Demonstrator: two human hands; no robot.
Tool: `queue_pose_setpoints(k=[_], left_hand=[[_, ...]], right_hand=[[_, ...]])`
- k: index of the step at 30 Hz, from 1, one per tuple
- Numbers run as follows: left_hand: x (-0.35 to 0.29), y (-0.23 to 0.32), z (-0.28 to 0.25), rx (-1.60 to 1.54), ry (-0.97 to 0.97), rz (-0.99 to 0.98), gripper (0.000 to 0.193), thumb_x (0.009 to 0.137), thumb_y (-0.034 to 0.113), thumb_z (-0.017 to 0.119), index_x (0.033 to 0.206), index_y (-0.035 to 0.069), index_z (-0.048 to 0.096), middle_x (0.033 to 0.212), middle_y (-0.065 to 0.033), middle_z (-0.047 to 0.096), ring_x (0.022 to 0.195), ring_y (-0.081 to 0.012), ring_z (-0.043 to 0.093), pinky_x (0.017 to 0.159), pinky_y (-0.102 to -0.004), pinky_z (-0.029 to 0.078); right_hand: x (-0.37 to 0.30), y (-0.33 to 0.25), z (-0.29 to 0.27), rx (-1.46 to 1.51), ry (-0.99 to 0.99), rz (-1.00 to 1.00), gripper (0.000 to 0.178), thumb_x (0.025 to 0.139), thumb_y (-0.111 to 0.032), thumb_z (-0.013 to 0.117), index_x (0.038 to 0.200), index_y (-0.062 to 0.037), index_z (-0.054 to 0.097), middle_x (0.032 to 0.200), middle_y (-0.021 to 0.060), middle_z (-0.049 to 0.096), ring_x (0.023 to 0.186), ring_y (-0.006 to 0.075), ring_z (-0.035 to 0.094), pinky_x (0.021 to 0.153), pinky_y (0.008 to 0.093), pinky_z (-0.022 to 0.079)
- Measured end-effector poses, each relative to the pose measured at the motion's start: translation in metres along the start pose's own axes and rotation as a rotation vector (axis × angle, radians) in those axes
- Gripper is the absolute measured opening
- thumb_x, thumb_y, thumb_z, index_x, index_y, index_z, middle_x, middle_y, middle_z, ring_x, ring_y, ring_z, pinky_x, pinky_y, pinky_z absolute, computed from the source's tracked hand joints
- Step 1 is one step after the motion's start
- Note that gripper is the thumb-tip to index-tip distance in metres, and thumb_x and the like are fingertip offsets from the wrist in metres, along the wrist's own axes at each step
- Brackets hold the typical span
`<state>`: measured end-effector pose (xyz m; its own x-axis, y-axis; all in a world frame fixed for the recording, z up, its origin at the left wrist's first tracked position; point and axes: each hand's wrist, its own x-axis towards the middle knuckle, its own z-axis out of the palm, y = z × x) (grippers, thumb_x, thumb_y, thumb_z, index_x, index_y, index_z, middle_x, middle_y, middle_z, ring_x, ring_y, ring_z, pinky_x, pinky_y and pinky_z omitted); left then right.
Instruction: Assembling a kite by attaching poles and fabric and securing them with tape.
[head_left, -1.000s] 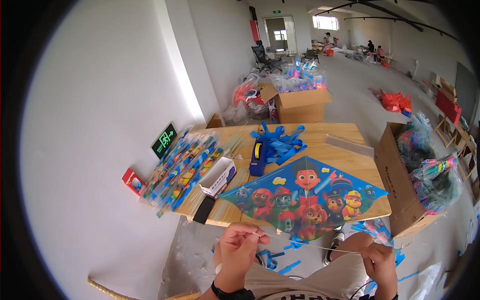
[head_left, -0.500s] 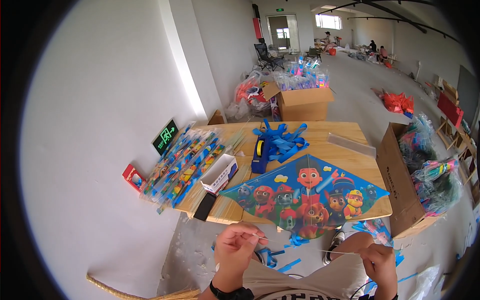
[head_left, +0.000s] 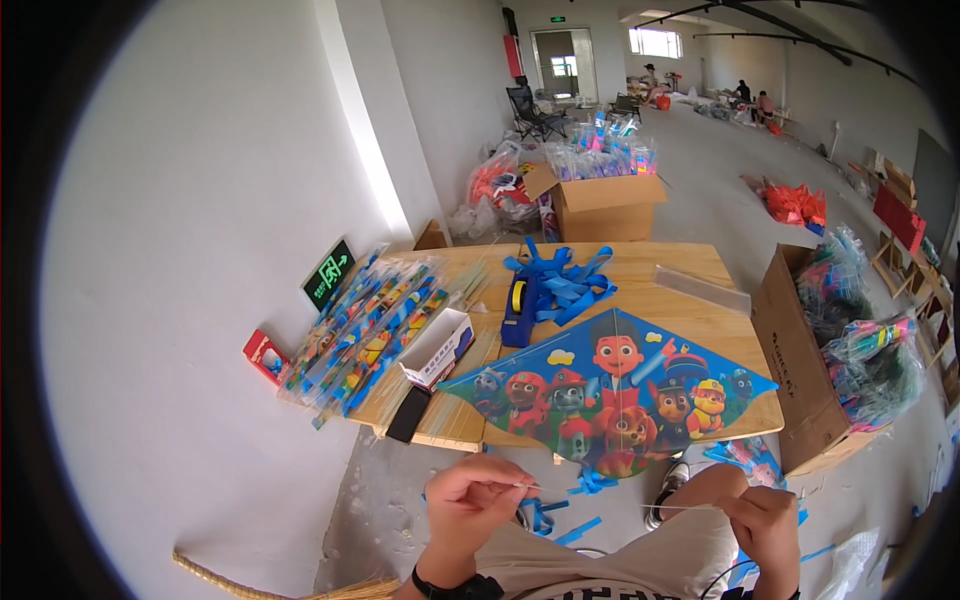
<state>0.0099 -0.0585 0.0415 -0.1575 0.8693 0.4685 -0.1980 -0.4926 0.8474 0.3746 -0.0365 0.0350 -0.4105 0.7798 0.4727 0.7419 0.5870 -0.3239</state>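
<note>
Over my lap, my left hand (head_left: 478,500) and my right hand (head_left: 758,520) each pinch one end of a thin whitish strand (head_left: 682,506). Whether it is a slim rod or a string I cannot make out, and its middle is hard to see. Beyond my hands a blue diamond-shaped kite (head_left: 612,395) with cartoon figures lies on the wooden table (head_left: 690,258), its lower tip hanging past the near edge. Neither hand touches the kite. Blue ribbons (head_left: 565,280) are heaped behind it, beside a blue tape dispenser (head_left: 519,315) with yellow tape.
Packed kites (head_left: 370,330) in clear sleeves, an open small box (head_left: 438,350) and a black phone (head_left: 409,414) lie at the table's left. Cartons stand behind (head_left: 612,205) and to the right (head_left: 800,380). Blue scraps (head_left: 580,530) litter the floor. Several people sit far off.
My left hand has turned slightly and its fingertips are a little lower and farther right. The right hand has barely moved, and the kite lies as before.
</note>
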Motion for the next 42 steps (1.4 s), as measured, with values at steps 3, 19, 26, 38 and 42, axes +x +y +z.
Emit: queue_pose_setpoints(k=[3, 19, 26, 38, 42], left_hand=[[0.002, 0.007, 0.0, 0.069, -0.038, 0.004, 0.023, 0.084, -0.021, 0.064, 0.103, -0.009, 0.065, 0.102, -0.0181, 0.068, 0.096, -0.0262, 0.072, 0.084, -0.039, 0.063], [0.005, 0.019, -0.015, 0.678, -0.43, -0.376, 0.01, 0.083, 0.003, 0.079, 0.092, 0.005, 0.074, 0.085, -0.0043, 0.075, 0.078, -0.0092, 0.073, 0.065, -0.0191, 0.053], [0.003, -0.008, -0.039, -0.005, -0.882, -0.522, 0.007, 0.086, 0.001, 0.076, 0.091, 0.003, 0.071, 0.087, -0.0076, 0.074, 0.081, -0.0197, 0.072, 0.088, -0.033, 0.053], [-0.032, -0.065, -0.021, -0.884, -0.323, -0.25, 0.009, 0.095, 0.006, 0.068, 0.097, 0.003, 0.06, 0.089, -0.013, 0.063, 0.078, -0.0266, 0.064, 0.072, -0.0339, 0.055], [-0.032, -0.076, -0.004, -0.893, 0.006, -0.234, 0.005, 0.097, 0.004, 0.064, 0.098, 0.003, 0.059, 0.089, -0.0118, 0.065, 0.08, -0.0251, 0.067, 0.074, -0.0336, 0.058]], right_hand=[[0.002, 0.004, -0.003, -0.034, 0.056, -0.076, 0.02, 0.064, -0.002, 0.071, 0.081, -0.0136, 0.073, 0.059, 0.0032, 0.053, 0.052, 0.023, 0.056, 0.047, 0.0362, 0.042], [0.004, 0.021, -0.016, -0.125, 0.112, -0.147, 0.024, 0.067, -0.008, 0.077, 0.086, -0.0146, 0.063, 0.065, 0.0001, 0.057, 0.06, 0.0235, 0.055, 0.057, 0.0387, 0.041], [-0.002, 0.03, -0.01, 0.029, 0.051, -0.157, 0.022, 0.072, -0.006, 0.076, 0.085, -0.0132, 0.06, 0.074, 0.0013, 0.063, 0.069, 0.025, 0.061, 0.066, 0.0391, 0.044], [-0.007, 0.015, 0.017, 0.106, 0.086, -0.058, 0.025, 0.072, -0.004, 0.079, 0.089, -0.0076, 0.061, 0.079, 0.0112, 0.065, 0.073, 0.0367, 0.065, 0.066, 0.0448, 0.053], [-0.004, 0.009, 0.025, 0.121, 0.066, 0.0, 0.022, 0.07, -0.003, 0.077, 0.087, -0.0097, 0.065, 0.081, 0.0063, 0.066, 0.084, 0.0309, 0.066, 0.074, 0.0426, 0.053]])
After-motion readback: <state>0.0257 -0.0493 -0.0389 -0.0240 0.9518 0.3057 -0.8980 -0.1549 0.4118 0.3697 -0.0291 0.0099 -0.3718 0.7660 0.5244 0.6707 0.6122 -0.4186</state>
